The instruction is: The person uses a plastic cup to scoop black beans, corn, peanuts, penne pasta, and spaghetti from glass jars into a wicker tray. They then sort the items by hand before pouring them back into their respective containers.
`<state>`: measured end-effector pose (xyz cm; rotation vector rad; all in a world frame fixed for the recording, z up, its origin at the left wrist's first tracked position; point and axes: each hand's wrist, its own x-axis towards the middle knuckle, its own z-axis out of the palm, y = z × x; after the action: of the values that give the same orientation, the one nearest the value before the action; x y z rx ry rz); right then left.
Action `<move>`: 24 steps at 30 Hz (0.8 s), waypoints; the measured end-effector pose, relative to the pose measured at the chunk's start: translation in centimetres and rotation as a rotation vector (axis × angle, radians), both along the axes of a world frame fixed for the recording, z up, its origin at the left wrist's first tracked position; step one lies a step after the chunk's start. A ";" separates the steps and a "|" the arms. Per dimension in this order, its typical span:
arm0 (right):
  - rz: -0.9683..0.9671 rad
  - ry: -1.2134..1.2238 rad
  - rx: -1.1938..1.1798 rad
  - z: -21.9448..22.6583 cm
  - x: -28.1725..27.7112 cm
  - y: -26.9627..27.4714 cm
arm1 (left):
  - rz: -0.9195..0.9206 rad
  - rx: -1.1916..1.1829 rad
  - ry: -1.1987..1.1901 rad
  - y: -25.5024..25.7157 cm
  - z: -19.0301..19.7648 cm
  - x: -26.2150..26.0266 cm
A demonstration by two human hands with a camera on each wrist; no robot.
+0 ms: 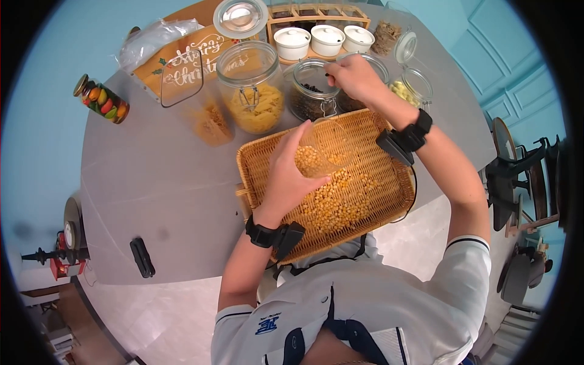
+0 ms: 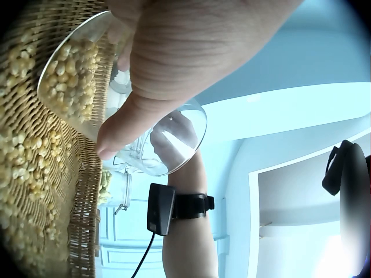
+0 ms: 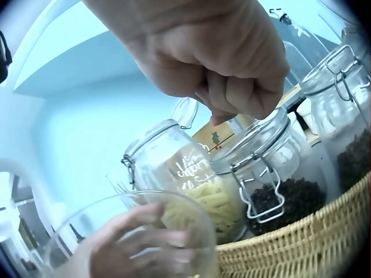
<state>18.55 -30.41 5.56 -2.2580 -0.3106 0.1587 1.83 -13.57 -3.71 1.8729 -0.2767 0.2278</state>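
My left hand [image 1: 287, 173] grips a clear cup [image 1: 333, 145] of yellow corn kernels [image 1: 308, 160], tilted over a wicker basket [image 1: 398, 182]. Loose corn kernels [image 1: 340, 204] lie spread over the basket's bottom. My right hand [image 1: 358, 79] is above the open mouth of a clip-top glass jar [image 1: 313, 103] of small dark beans or grains, its fingers curled downward. In the right wrist view, that hand [image 3: 226, 75] is over the jar's rim. A small dark spot shows by its fingertips in the head view; I cannot tell whether they pinch something.
Left of the dark-filled jar stand a pasta jar [image 1: 255, 106] and a clear container [image 1: 213, 125]. Behind are white lidded pots [image 1: 328, 41] and a wooden Christmas board [image 1: 146, 76]. A jar of colourful contents [image 1: 102, 99] and a black object [image 1: 142, 257] are on the left.
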 end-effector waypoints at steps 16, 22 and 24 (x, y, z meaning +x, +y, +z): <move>0.050 1.110 1.327 -1.1 -2.3 -4.1 | 0.012 0.025 -0.035 0.1 -0.5 0.0; 0.072 0.949 1.191 -2.5 -7.3 -1.9 | 0.002 -0.025 -0.026 0.0 -0.5 0.1; 0.044 0.835 1.122 -2.6 -8.2 -1.3 | 0.005 -0.031 -0.013 0.0 -0.4 0.1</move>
<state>10.40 -31.68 2.99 -0.9481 0.0302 0.7183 1.92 -13.58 -4.11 1.8426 -0.2757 0.2467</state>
